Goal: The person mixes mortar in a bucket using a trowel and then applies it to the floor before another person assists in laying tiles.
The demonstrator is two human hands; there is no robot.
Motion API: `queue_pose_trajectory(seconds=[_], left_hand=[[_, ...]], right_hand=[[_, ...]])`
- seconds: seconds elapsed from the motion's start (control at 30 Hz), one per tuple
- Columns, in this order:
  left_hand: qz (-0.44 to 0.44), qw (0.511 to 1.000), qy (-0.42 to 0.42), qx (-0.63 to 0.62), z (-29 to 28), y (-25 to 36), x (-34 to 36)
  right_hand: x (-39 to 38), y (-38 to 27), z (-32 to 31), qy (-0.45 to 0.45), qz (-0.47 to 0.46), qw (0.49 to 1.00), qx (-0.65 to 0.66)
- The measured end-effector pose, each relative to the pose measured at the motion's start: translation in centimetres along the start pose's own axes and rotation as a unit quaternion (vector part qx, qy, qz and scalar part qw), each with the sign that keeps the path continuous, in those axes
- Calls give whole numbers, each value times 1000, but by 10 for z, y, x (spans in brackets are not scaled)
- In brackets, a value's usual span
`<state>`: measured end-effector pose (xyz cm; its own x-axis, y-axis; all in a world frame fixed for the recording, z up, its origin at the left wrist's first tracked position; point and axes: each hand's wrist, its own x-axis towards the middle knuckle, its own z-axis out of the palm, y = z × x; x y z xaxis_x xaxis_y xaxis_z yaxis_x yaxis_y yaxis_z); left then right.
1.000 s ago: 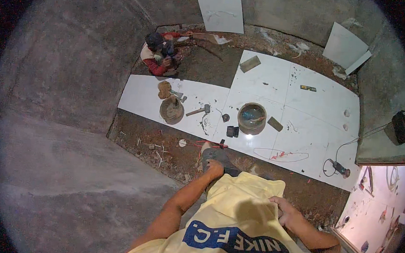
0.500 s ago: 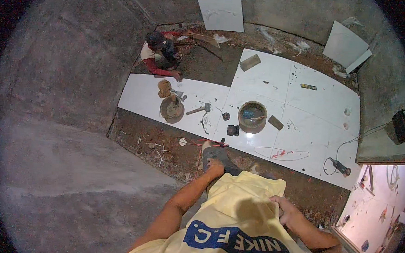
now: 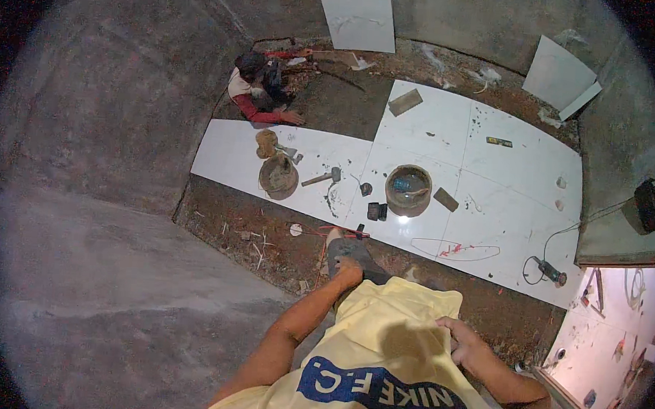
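My left hand rests on my dark-trousered leg, fingers lying loosely over it and holding nothing I can see. At the side of my yellow shirt sits my right hand, one finger stretched along the cloth and the others partly hidden; it shows no tool. Beyond my legs spread white floor tiles. A round bucket with water and something blue inside stands on them, beside a dark block-shaped thing and a flat brown block.
Across the floor, a person crouches by a grey mortar bed. A mortar bucket, a mallet, a small level and a corded power tool lie on the tiles. Bare soil borders them.
The crouching person's near hand has shifted from the tile edge toward the mortar bed. The thin stick in the far hand has swung toward the back wall. My hands stay put.
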<state>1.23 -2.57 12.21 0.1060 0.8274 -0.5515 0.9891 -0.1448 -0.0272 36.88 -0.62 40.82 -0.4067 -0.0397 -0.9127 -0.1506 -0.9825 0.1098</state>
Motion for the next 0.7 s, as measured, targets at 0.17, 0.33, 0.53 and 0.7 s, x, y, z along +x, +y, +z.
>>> queue_pose_trajectory(seconds=[0.17, 0.33, 0.53, 0.7], left_hand=[[6, 999, -33, 18, -22, 10, -1], [-47, 997, -58, 7, -3, 7, 8], [29, 994, -97, 34, 12, 0, 16], [32, 997, -45, 45, 21, -5, 12]], right_hand=[[14, 14, -35, -106, -379, 810, -435], [26, 0, -17, 19, 35, 999, -6], [31, 0, -24, 2, 18, 1000, -8], [21, 1, -11, -3, 5, 1000, 0]])
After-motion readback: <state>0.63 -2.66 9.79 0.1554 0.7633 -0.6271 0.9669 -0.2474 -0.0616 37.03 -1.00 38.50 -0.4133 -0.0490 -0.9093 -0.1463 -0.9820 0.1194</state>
